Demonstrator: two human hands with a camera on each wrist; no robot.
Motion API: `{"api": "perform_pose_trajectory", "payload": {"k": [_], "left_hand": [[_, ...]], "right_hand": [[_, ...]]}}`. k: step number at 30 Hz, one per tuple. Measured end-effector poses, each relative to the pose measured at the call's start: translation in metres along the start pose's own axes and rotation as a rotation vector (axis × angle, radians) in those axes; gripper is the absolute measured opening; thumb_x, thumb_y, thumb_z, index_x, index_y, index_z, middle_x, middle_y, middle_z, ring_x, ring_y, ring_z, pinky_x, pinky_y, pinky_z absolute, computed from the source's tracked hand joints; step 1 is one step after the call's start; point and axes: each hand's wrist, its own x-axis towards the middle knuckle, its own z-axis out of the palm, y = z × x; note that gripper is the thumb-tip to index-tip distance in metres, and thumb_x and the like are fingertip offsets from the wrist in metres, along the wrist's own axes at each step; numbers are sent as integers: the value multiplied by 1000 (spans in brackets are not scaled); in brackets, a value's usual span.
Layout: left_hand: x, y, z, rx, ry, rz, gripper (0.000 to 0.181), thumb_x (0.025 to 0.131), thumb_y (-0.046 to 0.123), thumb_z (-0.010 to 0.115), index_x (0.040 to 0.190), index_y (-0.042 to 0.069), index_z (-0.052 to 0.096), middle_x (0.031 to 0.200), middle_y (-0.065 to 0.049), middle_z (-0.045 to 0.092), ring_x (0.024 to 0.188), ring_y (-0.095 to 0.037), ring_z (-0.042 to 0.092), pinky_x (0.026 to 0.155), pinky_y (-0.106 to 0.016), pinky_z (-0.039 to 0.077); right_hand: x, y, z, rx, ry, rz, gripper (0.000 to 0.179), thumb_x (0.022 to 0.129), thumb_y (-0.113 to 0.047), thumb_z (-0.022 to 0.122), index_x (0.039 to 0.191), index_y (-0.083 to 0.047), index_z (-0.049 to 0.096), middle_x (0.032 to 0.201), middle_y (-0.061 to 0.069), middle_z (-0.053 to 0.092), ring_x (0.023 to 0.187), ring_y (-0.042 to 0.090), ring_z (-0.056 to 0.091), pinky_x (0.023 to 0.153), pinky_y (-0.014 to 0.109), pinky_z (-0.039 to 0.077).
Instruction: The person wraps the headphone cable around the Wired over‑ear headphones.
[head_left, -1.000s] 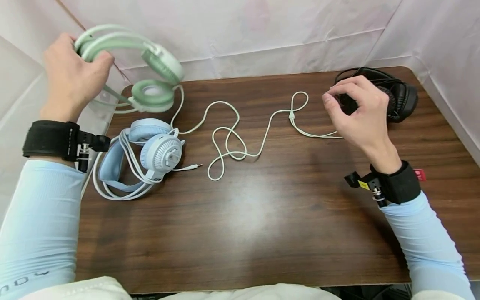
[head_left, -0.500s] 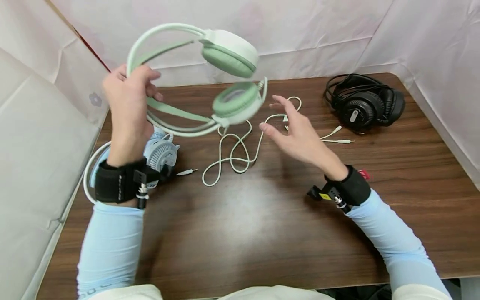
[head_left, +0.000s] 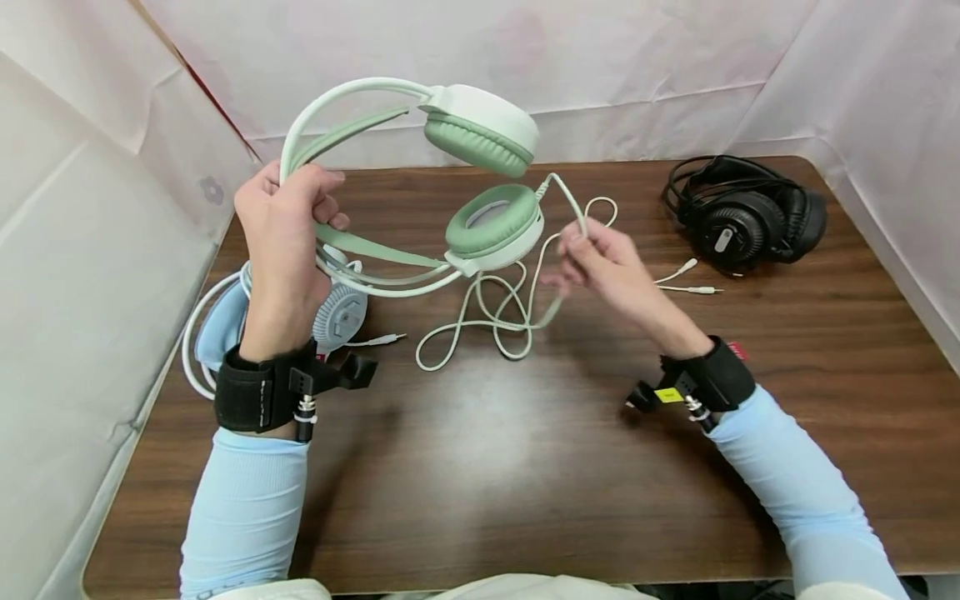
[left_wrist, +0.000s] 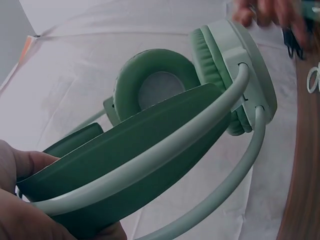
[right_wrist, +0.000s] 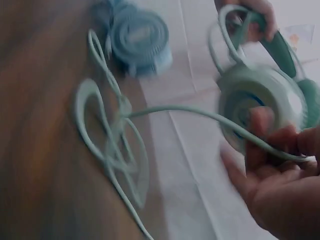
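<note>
Green-and-white headphones hang above the table, their headband gripped by my left hand. In the left wrist view the padded green band runs away from the thumb toward the two ear cups. Near the lower ear cup, my right hand pinches the pale green cable between thumb and fingers. From there the cable drops to the table in loose loops. Behind my left wrist, light blue headphones lie partly hidden on the table.
Black headphones with a bundled cord lie at the back right of the brown table. The green cable's two plugs rest in front of them. A pale blue plug lies left of centre. White cloth walls stand behind.
My left hand has carried the green headphones rightward, away from above the blue pair. My right hand has moved left from near the black headphones and taken hold of the green cable.
</note>
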Motion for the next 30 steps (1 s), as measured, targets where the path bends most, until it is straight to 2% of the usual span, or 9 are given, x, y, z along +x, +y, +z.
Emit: {"api": "perform_pose_trajectory", "payload": {"k": [2, 4, 8, 11, 14, 17, 21, 25, 30], "left_hand": [[0, -1, -3, 0, 7, 4, 23, 77, -3, 65, 67, 1, 45, 58, -6, 34, 54, -18, 31, 50, -25, 39], [1, -1, -6, -12, 20, -2, 21, 76, -2, 67, 69, 0, 47, 57, -6, 34, 53, -18, 32, 49, -25, 39], [-1, -3, -7, -36, 20, -36, 20, 76, -1, 69, 71, -1, 50, 54, -4, 35, 50, -16, 34, 47, -23, 39], [-6, -8, -1, -4, -20, -67, 15, 78, 0, 69, 75, -2, 55, 55, -2, 37, 49, -13, 36, 47, -22, 40], [-12, -18, 9, 41, -74, -97, 13, 80, 1, 68, 76, -1, 56, 57, -1, 37, 49, -11, 35, 45, -20, 38], [-20, -30, 20, 52, -122, -140, 15, 81, 0, 64, 73, 2, 51, 57, 0, 35, 48, -10, 33, 43, -19, 32], [-29, -43, 28, 138, -165, -172, 15, 80, 0, 62, 72, 3, 50, 54, -1, 40, 45, -12, 38, 41, -21, 31], [-35, -52, 30, 300, -244, -174, 10, 76, 0, 59, 74, 4, 50, 52, -2, 42, 45, -15, 41, 43, -25, 33], [-46, -56, 31, 347, -382, -237, 7, 73, 0, 52, 76, 3, 47, 52, -1, 35, 44, -15, 33, 44, -27, 31]], "right_hand": [[-6, -9, -16, -247, 28, -70, 21, 101, -17, 46, 96, 0, 57, 64, 10, 47, 53, 17, 53, 59, 30, 55], [-10, -21, -32, -592, 51, -193, 18, 99, -15, 51, 98, -1, 61, 66, 7, 52, 53, 14, 47, 51, 27, 47], [-17, -50, -50, -1269, 52, -586, 13, 95, -10, 55, 101, -4, 65, 75, 4, 59, 55, 15, 48, 48, 30, 37], [-19, -76, -46, -1498, -23, -858, 18, 95, -3, 46, 102, -3, 63, 71, 7, 49, 50, 20, 41, 42, 34, 33], [-15, -97, -34, -1602, -131, -1041, 25, 96, 5, 37, 103, -4, 59, 71, 8, 40, 50, 20, 33, 41, 32, 29], [-9, -108, -21, -1625, -237, -1194, 20, 96, 8, 38, 97, -2, 55, 72, 8, 38, 52, 19, 31, 43, 29, 26], [-1, -111, -9, -1617, -341, -1330, 15, 97, 1, 41, 83, 0, 47, 69, 8, 36, 50, 17, 27, 42, 25, 22], [2, -110, -2, -1598, -407, -1267, 29, 102, -14, 39, 76, -2, 41, 68, 7, 33, 50, 17, 25, 42, 25, 21], [10, -110, 4, -1512, -458, -1095, 36, 96, -32, 52, 75, -5, 43, 66, 2, 34, 47, 16, 31, 39, 28, 26]]}}
